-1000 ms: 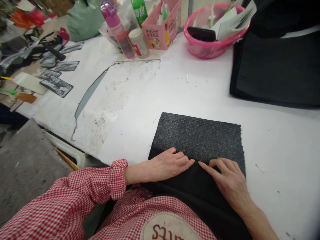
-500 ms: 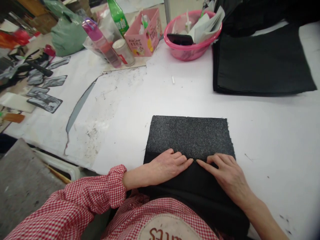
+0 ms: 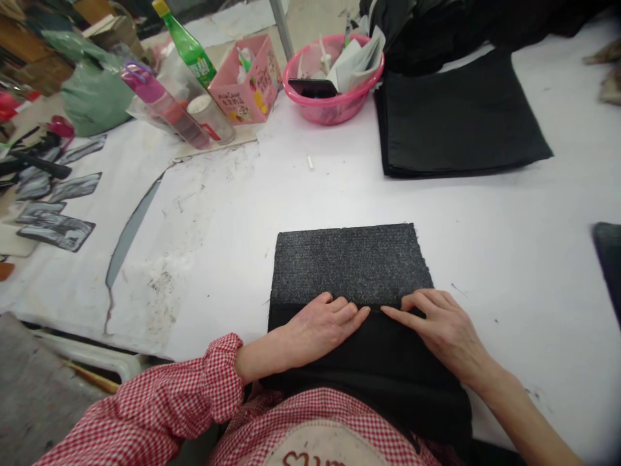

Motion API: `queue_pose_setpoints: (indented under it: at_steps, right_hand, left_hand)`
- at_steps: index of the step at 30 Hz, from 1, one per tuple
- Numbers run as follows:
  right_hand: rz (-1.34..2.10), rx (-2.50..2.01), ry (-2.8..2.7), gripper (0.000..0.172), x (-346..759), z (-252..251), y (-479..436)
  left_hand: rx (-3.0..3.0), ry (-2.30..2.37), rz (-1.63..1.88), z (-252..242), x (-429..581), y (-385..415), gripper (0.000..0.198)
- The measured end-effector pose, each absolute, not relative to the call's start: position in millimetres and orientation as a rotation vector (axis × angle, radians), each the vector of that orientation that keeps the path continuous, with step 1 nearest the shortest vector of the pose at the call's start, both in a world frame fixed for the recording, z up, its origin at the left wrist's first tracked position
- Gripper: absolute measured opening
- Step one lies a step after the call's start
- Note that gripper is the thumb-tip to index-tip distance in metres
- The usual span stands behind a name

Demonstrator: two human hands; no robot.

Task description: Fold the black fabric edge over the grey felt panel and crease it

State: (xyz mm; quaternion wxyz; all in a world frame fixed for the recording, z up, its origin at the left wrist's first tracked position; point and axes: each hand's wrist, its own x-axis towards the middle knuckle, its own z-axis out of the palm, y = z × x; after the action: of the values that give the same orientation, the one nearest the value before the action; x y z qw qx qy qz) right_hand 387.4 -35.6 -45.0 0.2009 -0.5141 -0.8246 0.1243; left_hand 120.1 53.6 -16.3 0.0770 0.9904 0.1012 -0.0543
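A dark grey, textured piece of material [image 3: 349, 262] lies flat on the table, with smooth black fabric [image 3: 378, 349] along its near side. My left hand [image 3: 325, 327] is palm down at the seam between them, its fingers bent and pressed together on the black fabric's edge. Opposite it, my right hand [image 3: 441, 327] holds the same edge, index finger stretched toward the left hand and the others curled. The fingertips of both hands are close but apart. Below them the black fabric hangs toward my lap. The undersides of my fingers are hidden.
Beyond the work lies a stack of black fabric sheets [image 3: 460, 120]. A pink basket [image 3: 334, 113] holds papers and a phone. Left of it are a pink box [image 3: 245, 97], a green bottle [image 3: 189, 48] and a purple-lidded bottle [image 3: 165, 107]. A small white stick [image 3: 310, 162] lies mid-table.
The view has shifted to the right, so the table items appear farther left and a dark object shows at the right edge. My hands keep nearly the same place on the seam.
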Motion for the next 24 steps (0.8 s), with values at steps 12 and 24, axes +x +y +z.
queue_pose_setpoints:
  at_steps: [12,24]
  right_hand:
    - [0.31,-1.483,-2.308,0.034,391.4,-48.6,-43.4]
    - [0.304,-1.489,-2.342,0.032,395.4,-41.5,-43.2]
  left_hand:
    - [2.969,0.254,-0.211,-14.6,129.3,52.0,0.041]
    - [2.994,0.218,-0.221,-13.5,147.7,50.2,0.04]
